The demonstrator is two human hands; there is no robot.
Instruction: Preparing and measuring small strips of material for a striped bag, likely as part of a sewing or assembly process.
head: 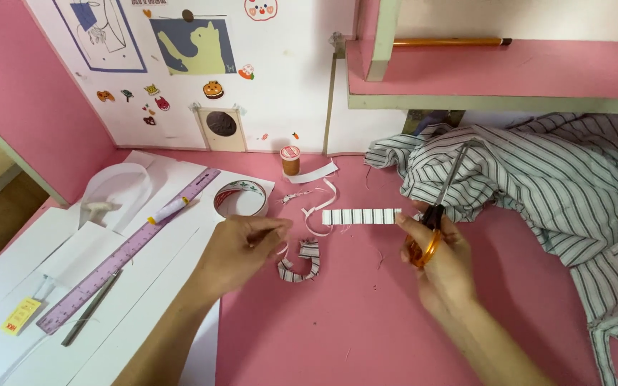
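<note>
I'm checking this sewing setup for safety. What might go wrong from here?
The right hand holds both the scissors and one end of the striped fabric strip; the blades might snag the striped shirt behind them. The strip, pinched only at one end, might slip. Small striped scraps near the left hand could be mixed up or brushed off.

Between the left hand (241,246) and the right hand (438,261) the pink tabletop (366,329) lies mostly bare, broken only by a curled striped scrap (300,263) just right of the left hand and thin white trimmings (320,207) farther off. The near middle is open right up to the edge. To the right, a heap of striped fabric (538,179) fills the far and right side. To the left, white paper sheets (144,250), a purple ruler (126,250) and a tape roll (241,199) crowd the surface. A thread spool (290,160) stands by the far wall, and a pink shelf (495,71) overhangs the far right.
</note>
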